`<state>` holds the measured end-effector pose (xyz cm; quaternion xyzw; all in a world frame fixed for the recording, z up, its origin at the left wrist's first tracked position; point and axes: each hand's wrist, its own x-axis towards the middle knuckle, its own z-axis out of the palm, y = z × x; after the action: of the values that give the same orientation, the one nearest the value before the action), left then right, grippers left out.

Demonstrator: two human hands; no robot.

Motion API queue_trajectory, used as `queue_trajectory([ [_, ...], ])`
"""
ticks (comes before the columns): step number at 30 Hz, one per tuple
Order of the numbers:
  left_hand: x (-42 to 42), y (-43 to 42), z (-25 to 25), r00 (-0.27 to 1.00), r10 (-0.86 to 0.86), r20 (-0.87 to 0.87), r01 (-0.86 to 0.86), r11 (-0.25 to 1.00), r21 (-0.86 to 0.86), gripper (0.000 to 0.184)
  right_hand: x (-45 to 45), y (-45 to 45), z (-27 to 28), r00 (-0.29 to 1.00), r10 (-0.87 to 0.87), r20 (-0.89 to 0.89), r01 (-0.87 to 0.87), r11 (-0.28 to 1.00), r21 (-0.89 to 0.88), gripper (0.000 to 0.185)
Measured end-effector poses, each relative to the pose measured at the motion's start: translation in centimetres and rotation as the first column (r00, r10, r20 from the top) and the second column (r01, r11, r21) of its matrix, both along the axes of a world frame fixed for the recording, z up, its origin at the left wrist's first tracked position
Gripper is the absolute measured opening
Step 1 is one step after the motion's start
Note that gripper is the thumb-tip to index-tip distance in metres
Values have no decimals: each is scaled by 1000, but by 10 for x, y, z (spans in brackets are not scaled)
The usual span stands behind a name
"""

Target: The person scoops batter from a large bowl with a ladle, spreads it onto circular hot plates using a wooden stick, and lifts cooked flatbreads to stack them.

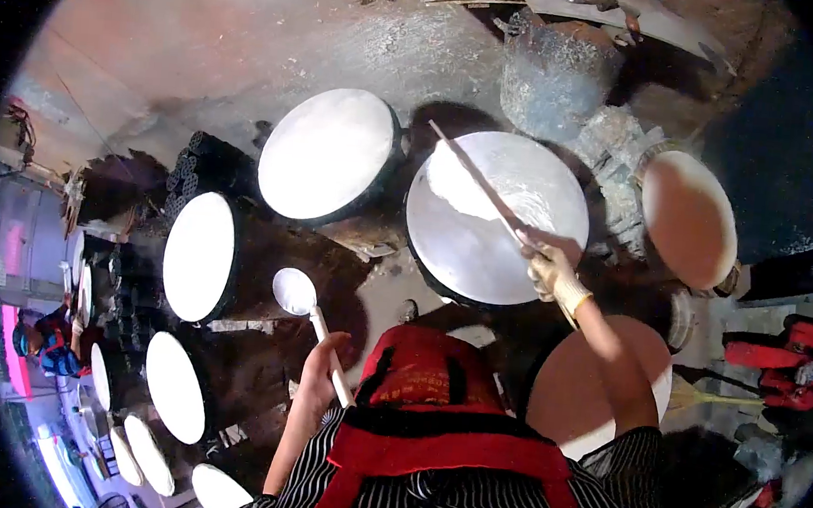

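Observation:
My left hand is closed around the pale handle of a ladle, whose round white bowl points away from me. On my right hand there is a light work glove, and its fingers are wrapped round a long thin wooden stick. The stick slants across a round griddle. White batter lies on the griddle's far left part, with streaks toward its right. Whether the stick touches the surface, I cannot tell. A red apron covers my front.
Several round white-topped pans stand around me, among them one at the far left, one at left and one at right. Dark honeycomb briquettes are stacked at left. A battered metal drum stands behind the griddle.

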<state>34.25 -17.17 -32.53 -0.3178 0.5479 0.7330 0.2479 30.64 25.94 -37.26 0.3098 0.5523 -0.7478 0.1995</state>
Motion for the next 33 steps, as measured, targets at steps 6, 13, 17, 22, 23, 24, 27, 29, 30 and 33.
queue_trajectory([
  [6, 50, -1, 12, 998, 47, 40, -46, 998, -30, 23, 46, 54, 5, 976, 203, -83, -210, 974, -88, 28],
  [13, 57, -4, 19, 988, 128, 92, -123, 991, -58, 17, 40, 29, 2, 978, 199, -68, -198, 980, 23, 23],
  [17, 37, -1, 31, 996, -24, 87, 28, 998, -54, 17, 163, 58, 0, 986, 141, -88, -154, 975, -162, 30],
  [22, 8, 16, 49, 966, -246, 80, 251, 966, -63, 23, 177, -4, -40, 930, -357, -91, 367, 920, 140, 25],
  [23, -3, -2, 25, 948, -315, 49, 314, 949, 36, 30, 168, -24, -41, 898, -421, -130, 441, 855, 273, 24],
  [24, -11, -4, 26, 933, -355, 59, 355, 935, 8, 30, 161, -39, -41, 884, -421, -203, 461, 858, 226, 29],
  [27, -38, -22, 11, 890, -451, 61, 451, 892, 12, 33, 176, -80, -31, 918, -391, -67, 396, 909, 129, 30],
  [29, -58, -42, 0, 826, -562, 42, 564, 825, -37, 35, 214, -126, 8, 947, -318, -41, 318, 914, 251, 25],
  [30, -67, -51, -5, 791, -611, 35, 612, 789, -59, 35, 229, -150, 14, 954, -298, -25, 291, 907, 305, 24],
  [33, -80, -82, -10, 747, -664, -35, 662, 748, -42, 30, 261, -205, -28, 950, -313, 10, 277, 855, 438, 28],
])
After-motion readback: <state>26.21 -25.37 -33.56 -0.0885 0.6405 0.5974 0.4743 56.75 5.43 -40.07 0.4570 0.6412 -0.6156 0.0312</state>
